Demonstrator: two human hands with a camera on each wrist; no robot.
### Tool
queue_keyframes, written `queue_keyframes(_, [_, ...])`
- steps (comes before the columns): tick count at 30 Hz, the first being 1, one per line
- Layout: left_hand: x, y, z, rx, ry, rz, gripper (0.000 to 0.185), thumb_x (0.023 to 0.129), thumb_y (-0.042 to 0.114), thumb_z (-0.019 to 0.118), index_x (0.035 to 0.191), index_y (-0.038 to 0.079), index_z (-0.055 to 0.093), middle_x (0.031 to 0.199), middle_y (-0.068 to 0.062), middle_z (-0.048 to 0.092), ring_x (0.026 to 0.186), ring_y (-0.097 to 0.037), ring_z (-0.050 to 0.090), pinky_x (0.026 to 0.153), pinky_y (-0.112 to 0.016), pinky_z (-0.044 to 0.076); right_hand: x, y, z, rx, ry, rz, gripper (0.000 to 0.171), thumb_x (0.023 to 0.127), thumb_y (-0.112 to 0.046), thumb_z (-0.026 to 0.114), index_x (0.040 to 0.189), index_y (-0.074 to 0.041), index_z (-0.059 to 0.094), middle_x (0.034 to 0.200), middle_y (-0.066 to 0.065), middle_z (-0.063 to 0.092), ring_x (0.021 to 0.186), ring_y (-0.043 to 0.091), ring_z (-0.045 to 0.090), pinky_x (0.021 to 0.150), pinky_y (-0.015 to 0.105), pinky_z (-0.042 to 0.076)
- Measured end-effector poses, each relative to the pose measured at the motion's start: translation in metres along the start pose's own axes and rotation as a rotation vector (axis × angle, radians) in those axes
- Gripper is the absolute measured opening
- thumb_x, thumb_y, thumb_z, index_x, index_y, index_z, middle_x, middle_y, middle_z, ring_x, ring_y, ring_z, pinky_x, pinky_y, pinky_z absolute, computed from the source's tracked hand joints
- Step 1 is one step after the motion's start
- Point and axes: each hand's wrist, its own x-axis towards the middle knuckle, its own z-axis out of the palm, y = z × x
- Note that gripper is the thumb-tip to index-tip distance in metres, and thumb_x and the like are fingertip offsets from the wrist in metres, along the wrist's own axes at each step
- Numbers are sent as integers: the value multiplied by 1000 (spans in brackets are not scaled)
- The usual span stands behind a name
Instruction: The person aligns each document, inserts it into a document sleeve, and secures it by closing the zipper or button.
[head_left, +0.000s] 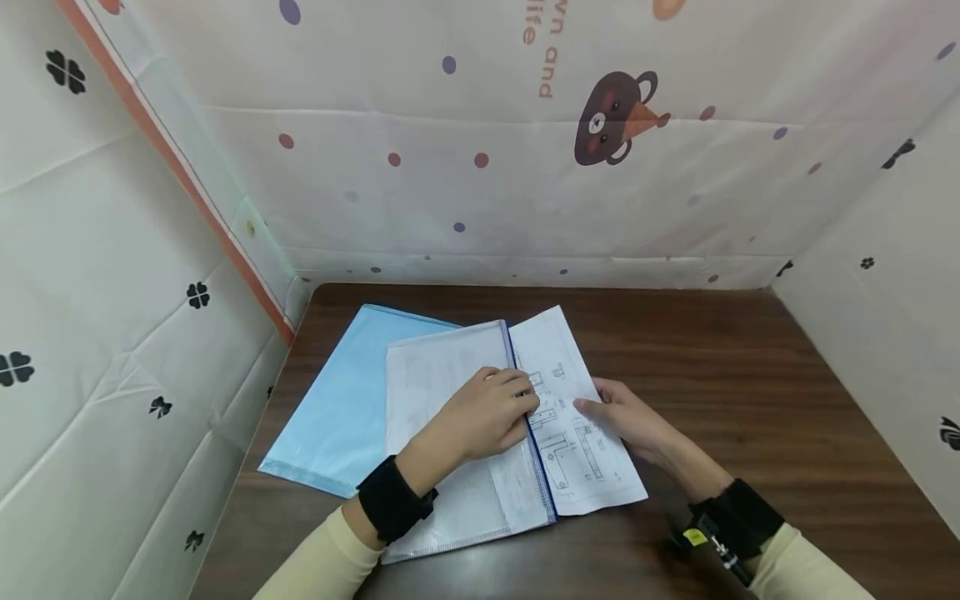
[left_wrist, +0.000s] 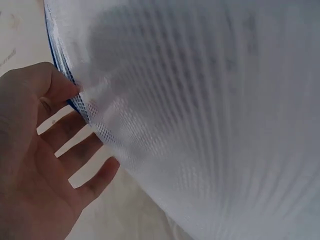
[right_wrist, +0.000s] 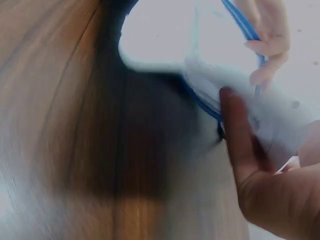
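A translucent mesh zipper pouch (head_left: 457,508) with a blue-edged opening lies at a tilt on the table. Printed paper (head_left: 551,346) with line drawings sticks out on the pouch's right side, its left part hidden by the pouch. My left hand (head_left: 483,417) pinches the blue edge (left_wrist: 55,50) between thumb and forefinger, while its other fingers spread along the mesh. On the paper's right border, my right hand (head_left: 633,421) grips with the thumb on top and the fingers beneath. Two blue strips show around the paper in the blurred right wrist view.
A light blue pouch or folder (head_left: 333,408) lies partly under the mesh pouch, on the left. The brown wooden table (head_left: 720,358) is bordered by white printed sheets (head_left: 525,200) at the back and both sides.
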Motion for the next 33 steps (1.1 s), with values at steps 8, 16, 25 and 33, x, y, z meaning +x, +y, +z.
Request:
queue_keyframes(8, [17,8,1,59,-30,131,23,104,31,61,125,28,72,126,4,67,125,-19,60,108,-41,47,5,-6,-14,-16,-13,48,44,113,-14,49,154,1,45,121,26,72,99,42,75,77,47,63])
queue_keyframes(16, [30,4,12,-13,46,161,29,102,25,54,118,29,78,116,8,69,115,-17,57,111,-41,43,12,0,-46,74,-147,92,45,114,-11,47,157,2,39,130,29,67,108,46,73,85,54,61])
queue_keyframes(25, [39,6,17,-42,-1,136,29,100,25,53,111,25,80,104,8,66,107,-17,54,113,-43,40,14,-7,-49,189,-160,100,47,114,-12,48,158,-2,38,132,28,66,111,44,72,87,57,60])
queue_keyframes(33, [39,8,21,-49,-34,129,25,101,26,56,111,23,79,111,8,71,113,-17,58,116,-44,38,17,-8,-32,119,-167,89,47,114,-13,49,158,0,37,128,25,69,108,41,74,85,52,62])
